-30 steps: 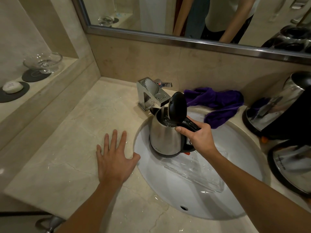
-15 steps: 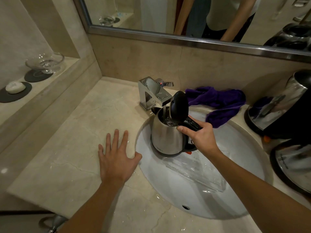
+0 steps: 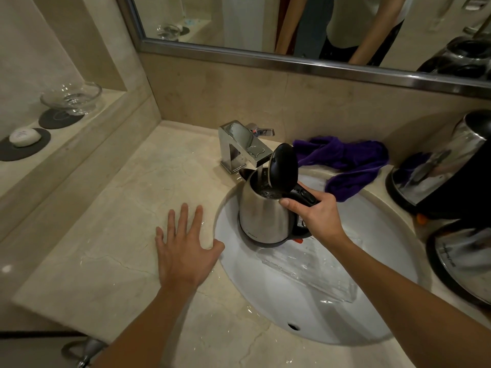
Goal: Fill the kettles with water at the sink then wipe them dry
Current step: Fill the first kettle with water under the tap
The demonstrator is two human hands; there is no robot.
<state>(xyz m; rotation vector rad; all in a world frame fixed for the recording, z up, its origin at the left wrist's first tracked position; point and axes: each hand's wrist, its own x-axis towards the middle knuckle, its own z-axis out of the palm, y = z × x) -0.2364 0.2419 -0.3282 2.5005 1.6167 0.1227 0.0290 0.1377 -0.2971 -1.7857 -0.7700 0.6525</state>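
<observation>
A steel kettle (image 3: 265, 216) with its black lid up hangs over the white sink (image 3: 300, 325), right under the chrome tap (image 3: 239, 144). Water runs from the tap into the kettle's mouth. My right hand (image 3: 316, 216) grips the kettle's black handle. My left hand (image 3: 186, 251) rests flat on the wet marble counter (image 3: 111, 235), fingers spread, just left of the sink rim. A purple cloth (image 3: 348, 160) lies crumpled behind the sink. Two more steel kettles, one (image 3: 435, 168) and another (image 3: 462, 261), stand at the right edge.
A clear plastic tray (image 3: 310, 269) lies in the sink basin. On the left ledge stand a glass dish (image 3: 71, 98) and a white soap bar (image 3: 25, 137) on dark mats. A mirror (image 3: 292, 22) spans the back wall.
Nothing has visibly moved apart from a small shift of the camera. The kettle stays under the running tap and my left hand stays on the counter.
</observation>
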